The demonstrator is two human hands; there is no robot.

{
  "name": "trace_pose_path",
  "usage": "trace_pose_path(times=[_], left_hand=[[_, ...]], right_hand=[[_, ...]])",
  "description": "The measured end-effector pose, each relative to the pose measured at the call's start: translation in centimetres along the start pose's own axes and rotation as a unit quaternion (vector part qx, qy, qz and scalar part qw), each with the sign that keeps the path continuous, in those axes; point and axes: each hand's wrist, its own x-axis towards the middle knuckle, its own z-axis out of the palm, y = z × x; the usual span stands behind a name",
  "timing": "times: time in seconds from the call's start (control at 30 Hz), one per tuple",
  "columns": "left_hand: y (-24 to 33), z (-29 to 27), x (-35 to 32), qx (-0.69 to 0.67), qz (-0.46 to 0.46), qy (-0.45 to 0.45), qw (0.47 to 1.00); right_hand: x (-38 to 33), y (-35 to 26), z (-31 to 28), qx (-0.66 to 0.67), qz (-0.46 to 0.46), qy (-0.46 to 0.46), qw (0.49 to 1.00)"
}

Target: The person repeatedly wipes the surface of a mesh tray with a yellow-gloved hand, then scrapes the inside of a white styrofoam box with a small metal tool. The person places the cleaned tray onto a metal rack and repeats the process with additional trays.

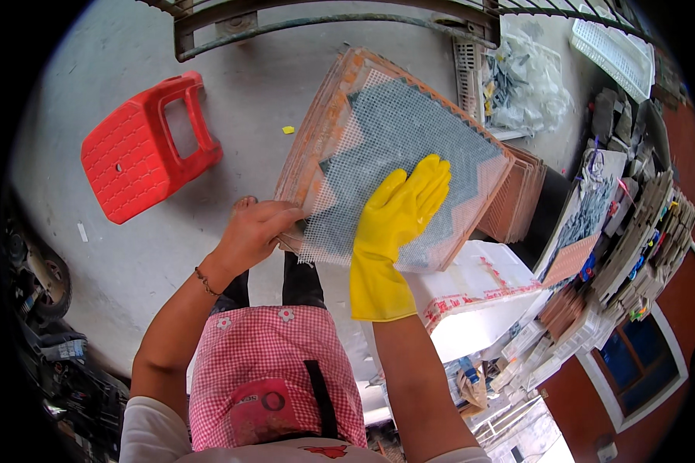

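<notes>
A white mesh sheet [346,181] lies over dark grey pieces with a zigzag edge, on top of a stack of orange-brown trays [310,131]. My bare left hand [264,226] is closed at the near left corner of the sheet, its fingers pinched there; the exact grip is partly hidden. On the right, my right hand [404,202] wears a yellow rubber glove. It lies flat on the mesh with the fingers stretched out and close together, holding nothing.
A red plastic stool [135,154] stands at the left on the grey floor. To the right are a white foam box [479,278], more stacked trays [517,193] and a white crate with clear plastic bags [525,85]. A metal rack [340,23] crosses the far edge.
</notes>
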Motion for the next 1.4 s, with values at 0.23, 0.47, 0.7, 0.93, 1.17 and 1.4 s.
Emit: trace_pose_path(times=[0.23,0.47,0.7,0.93,1.17,1.4], left_hand=[[-0.4,1.0,-1.0,0.068,0.003,0.012,0.998],[0.0,1.3,-1.3,0.084,0.027,0.014,0.996],[0.7,0.9,-1.1,0.1,0.047,0.021,0.994],[0.4,0.5,-2.4,-0.026,-0.125,0.023,0.992],[0.8,1.1,-5.1,-0.297,-0.325,0.223,0.87],[1.2,0.2,-9.4,-0.301,-0.375,0.259,0.838]], right_hand=[[-0.2,0.0,0.2,-0.001,0.005,-0.001,1.0],[-0.3,0.1,0.3,-0.001,0.007,0.004,1.0],[-0.1,-0.1,0.1,-0.004,0.005,0.005,1.0],[-0.2,0.0,0.2,-0.009,0.004,0.011,1.0],[-0.2,-0.1,0.3,-0.023,-0.01,0.021,0.999],[0.0,-1.2,-1.3,0.081,-0.193,-0.039,0.977]])
